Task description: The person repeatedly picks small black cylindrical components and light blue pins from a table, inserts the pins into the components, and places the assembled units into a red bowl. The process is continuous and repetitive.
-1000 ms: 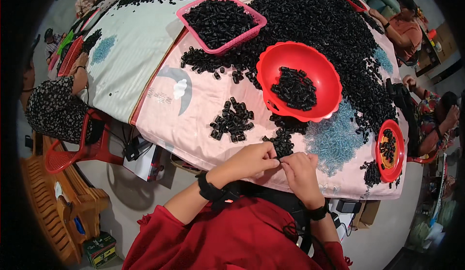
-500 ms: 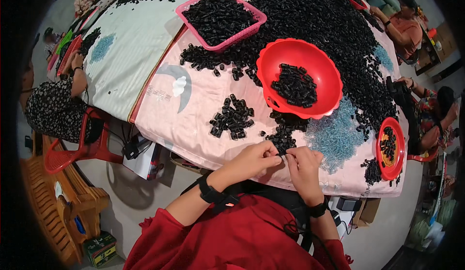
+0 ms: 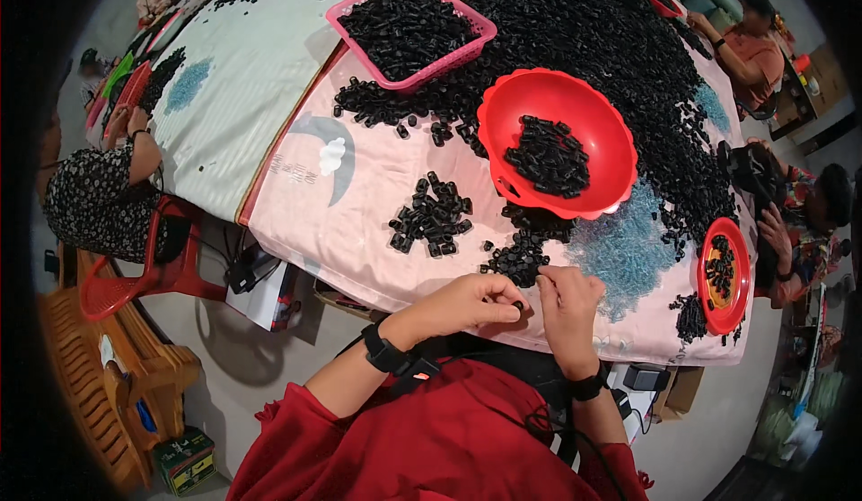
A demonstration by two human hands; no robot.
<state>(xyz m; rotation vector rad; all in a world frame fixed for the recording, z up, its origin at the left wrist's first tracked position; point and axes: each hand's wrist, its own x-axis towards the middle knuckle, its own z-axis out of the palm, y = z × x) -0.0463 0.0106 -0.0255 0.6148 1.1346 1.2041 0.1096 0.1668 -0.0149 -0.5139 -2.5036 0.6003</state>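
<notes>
My left hand point(image 3: 460, 307) is closed in a pinch on a small black plastic piece point(image 3: 518, 305) over the near table edge. Just to its right, my right hand point(image 3: 572, 308) also has thumb and fingers pressed together; whatever they hold is too small to make out. The two hands are slightly apart. Beyond them lies a small heap of black plastic pieces point(image 3: 515, 260). A heap of tiny clear-blue pieces point(image 3: 620, 254) spreads beside my right hand. Farther off stands a red scalloped bowl point(image 3: 606, 128) with black pieces in it.
A separate cluster of black pieces point(image 3: 431, 218) lies on the pink cloth point(image 3: 296, 223). A pink basket point(image 3: 453, 68) full of black parts stands behind, beside a huge black heap point(image 3: 575, 25). A red oval tray point(image 3: 744, 276) is at right. Other people sit around the table.
My hands have drawn apart from touching; the black piece now shows in my left fingertips. A person at the far right has moved their arms and head.
</notes>
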